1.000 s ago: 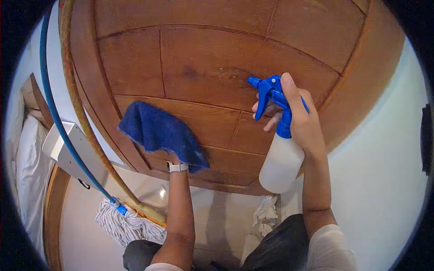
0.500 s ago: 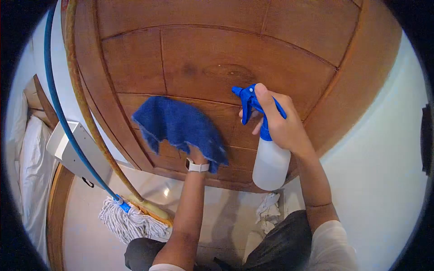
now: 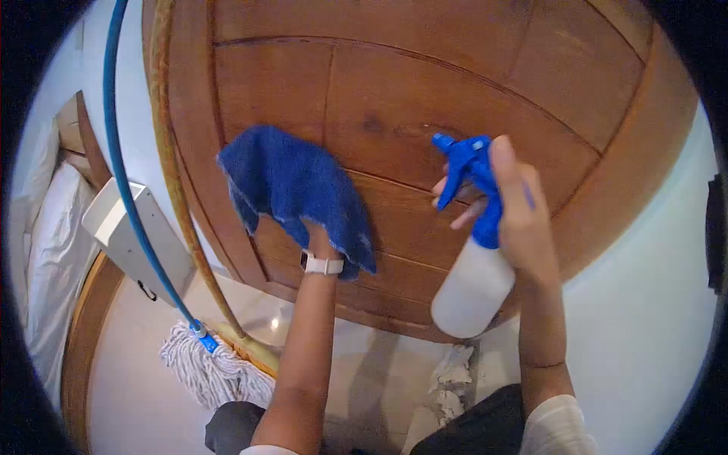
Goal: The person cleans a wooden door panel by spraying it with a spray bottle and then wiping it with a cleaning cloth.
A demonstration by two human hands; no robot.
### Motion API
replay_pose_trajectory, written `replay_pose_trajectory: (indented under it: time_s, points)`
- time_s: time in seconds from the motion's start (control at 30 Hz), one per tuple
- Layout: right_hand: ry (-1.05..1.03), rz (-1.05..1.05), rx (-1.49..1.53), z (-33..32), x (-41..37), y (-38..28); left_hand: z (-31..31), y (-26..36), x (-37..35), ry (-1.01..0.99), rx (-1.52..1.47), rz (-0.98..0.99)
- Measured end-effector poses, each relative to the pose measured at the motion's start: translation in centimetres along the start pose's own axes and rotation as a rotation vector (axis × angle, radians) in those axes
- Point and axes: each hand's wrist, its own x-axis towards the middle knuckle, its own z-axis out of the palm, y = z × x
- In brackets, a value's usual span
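Observation:
A blue cloth (image 3: 292, 182) is spread over my left hand (image 3: 318, 241), which has a white watch on its wrist. Most of that hand's fingers are hidden by the cloth, which lies against or close to the brown wooden door (image 3: 409, 98). To the right, my right hand (image 3: 519, 205) is wrapped round the neck of a spray bottle (image 3: 472, 292) with a translucent white body and a blue trigger head. Some of its fingers are by the trigger, and the nozzle points left. The bottle is tilted in front of the door.
On the left, a blue mop handle (image 3: 125, 174) and a brown pole (image 3: 171, 152) lean upright. A white string mop head (image 3: 208, 364) rests on the floor beside a yellowish broom base (image 3: 246, 345). Behind stands a white box (image 3: 140, 227). Crumpled white scraps (image 3: 453, 371) lie below the door.
The view has turned left, so the door appears farther right. My left hand and the cloth have moved left across the door. The spray bottle has tilted more.

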Motion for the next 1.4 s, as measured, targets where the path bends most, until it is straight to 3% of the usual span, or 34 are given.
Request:
replay_pose_trajectory:
  time_s: [0.13,0.3,0.37,0.43,0.53,0.67,0.83,1.03,1.2,1.4]
  points:
    - [0.091,-0.095,0.154,-1.2,1.2,-1.2,-2.3,4.7,3.9,0.211,0.283,0.21]
    - [0.145,-0.144,0.199,-3.1,2.0,-0.6,-3.2,5.2,7.2,0.125,0.348,0.449]
    - [0.134,-0.139,0.211,-3.2,2.1,-0.1,-1.7,4.5,6.2,-0.059,-0.094,0.329]
    - [0.134,-0.134,0.211,-3.1,1.8,0.1,-0.9,4.2,4.3,-0.137,-0.211,0.237]
    - [0.149,-0.134,0.21,-3.1,1.5,0.4,0.5,4.8,2.8,-0.243,-0.222,0.214]
    - [0.148,-0.108,0.273,-3.6,1.2,0.9,0.3,7.0,1.5,-0.295,-0.046,0.355]
    - [0.146,-0.127,0.24,-3.4,0.8,1.4,1.2,9.6,-0.4,-0.203,0.243,0.607]
    - [0.195,-0.155,0.119,-2.5,0.2,1.9,4.6,12.6,-0.8,-0.115,0.384,0.78]
    - [0.176,-0.116,0.15,-2.4,0.3,1.6,4.3,17.0,-0.1,-0.093,0.513,0.746]
    - [0.153,-0.108,0.146,-3.1,0.5,1.7,1.9,14.2,1.8,0.083,0.488,0.725]
